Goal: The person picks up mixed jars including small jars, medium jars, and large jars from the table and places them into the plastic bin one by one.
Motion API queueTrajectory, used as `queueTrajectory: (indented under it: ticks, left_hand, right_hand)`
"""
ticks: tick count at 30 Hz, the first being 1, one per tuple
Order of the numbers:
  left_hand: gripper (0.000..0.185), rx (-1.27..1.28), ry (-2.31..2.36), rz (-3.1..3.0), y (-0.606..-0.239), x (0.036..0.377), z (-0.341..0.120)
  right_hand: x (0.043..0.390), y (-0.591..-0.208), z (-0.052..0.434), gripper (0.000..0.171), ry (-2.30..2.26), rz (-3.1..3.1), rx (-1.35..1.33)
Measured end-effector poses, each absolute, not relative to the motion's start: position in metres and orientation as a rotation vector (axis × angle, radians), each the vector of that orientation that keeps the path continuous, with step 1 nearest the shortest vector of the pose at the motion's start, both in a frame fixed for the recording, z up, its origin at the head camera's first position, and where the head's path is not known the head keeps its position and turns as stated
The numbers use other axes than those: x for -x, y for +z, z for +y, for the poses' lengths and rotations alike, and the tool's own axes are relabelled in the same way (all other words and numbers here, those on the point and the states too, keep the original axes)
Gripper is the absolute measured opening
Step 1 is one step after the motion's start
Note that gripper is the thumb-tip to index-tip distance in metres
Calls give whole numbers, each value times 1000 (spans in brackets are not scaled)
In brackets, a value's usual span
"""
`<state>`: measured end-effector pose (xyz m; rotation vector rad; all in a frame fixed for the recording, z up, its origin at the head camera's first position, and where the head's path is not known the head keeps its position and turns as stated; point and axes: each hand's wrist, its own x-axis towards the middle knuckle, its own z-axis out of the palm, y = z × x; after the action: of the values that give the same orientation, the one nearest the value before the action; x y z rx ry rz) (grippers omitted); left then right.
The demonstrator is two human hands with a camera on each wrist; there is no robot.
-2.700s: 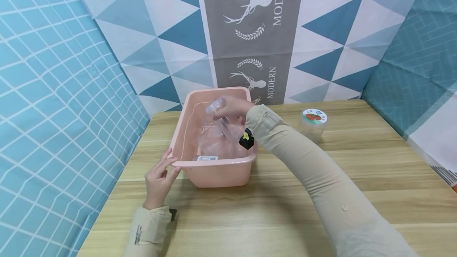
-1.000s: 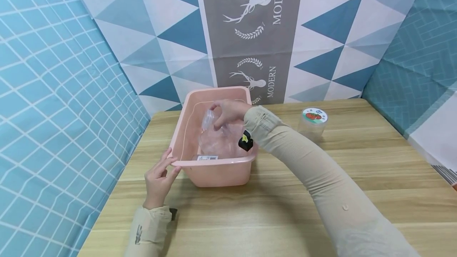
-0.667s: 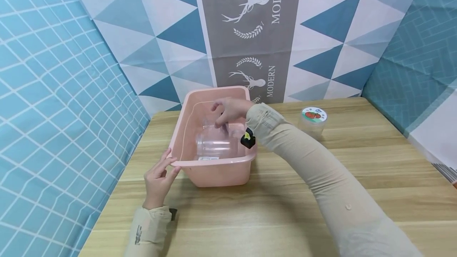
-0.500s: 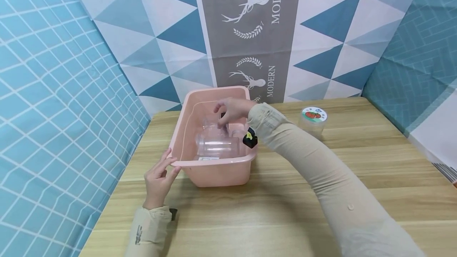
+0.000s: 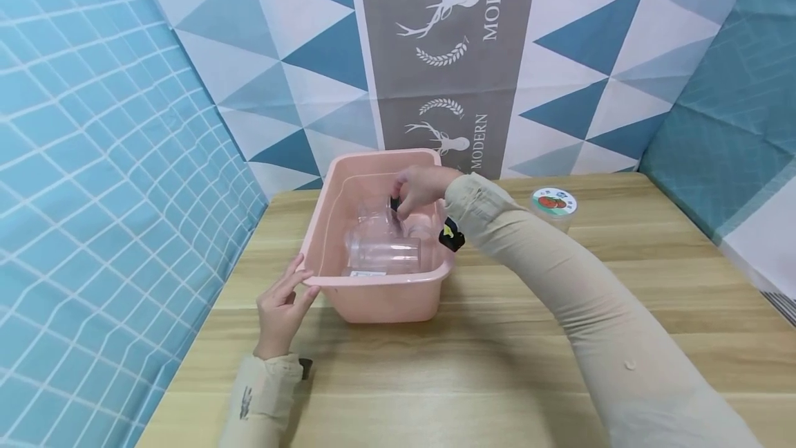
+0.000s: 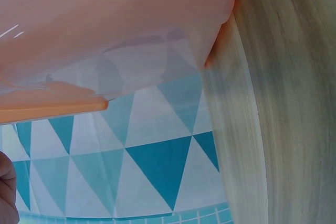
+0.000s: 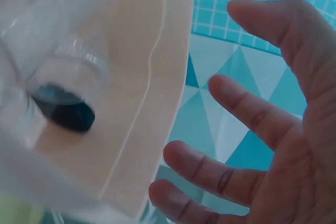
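A pink plastic basin (image 5: 379, 299) stands on the wooden table and holds clear plastic jars. One jar (image 5: 384, 253) lies on its side near the front wall, and another (image 5: 373, 213) is behind it. My right hand (image 5: 407, 198) hovers over the jars inside the basin. In the right wrist view that hand (image 7: 252, 145) has its fingers spread and holds nothing, with a clear jar (image 7: 58, 87) and a dark spot below it. My left hand (image 5: 286, 296) rests straight fingers on the basin's near left corner rim. The left wrist view shows the basin's wall (image 6: 105, 19) close up.
A clear jar with a tomato-printed lid (image 5: 553, 204) stands on the table right of the basin. Patterned blue and grey cloth walls (image 5: 435, 54) close in behind and on both sides. The wooden tabletop (image 5: 472, 365) stretches in front.
My right hand held a clear jar tilted over the basin, lowered it in and let go. The jar now lies inside and the fingers have spread. The left hand stayed put.
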<state>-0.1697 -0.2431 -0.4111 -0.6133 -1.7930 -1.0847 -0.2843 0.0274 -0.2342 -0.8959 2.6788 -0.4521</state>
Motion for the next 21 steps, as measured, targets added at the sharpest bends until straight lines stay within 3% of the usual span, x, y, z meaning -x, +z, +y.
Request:
queueTrajectory:
  ticks: [6, 12, 16, 21]
  left_hand:
    - [51, 590, -1102, -1809, -412, 170, -242]
    - [52, 586, -1108, -1799, -414, 171, -243]
    - [53, 584, -1103, -1807, -414, 171, -242]
    - [53, 584, -1104, -1812, -414, 170, -242]
  right_hand:
    - [284, -229, 36, 32, -138, 2755, 871]
    - [286, -222, 46, 14, -205, 2587, 783]
    - [286, -218, 54, 21, -164, 2474, 736]
    - [285, -217, 66, 46, 19, 2423, 690]
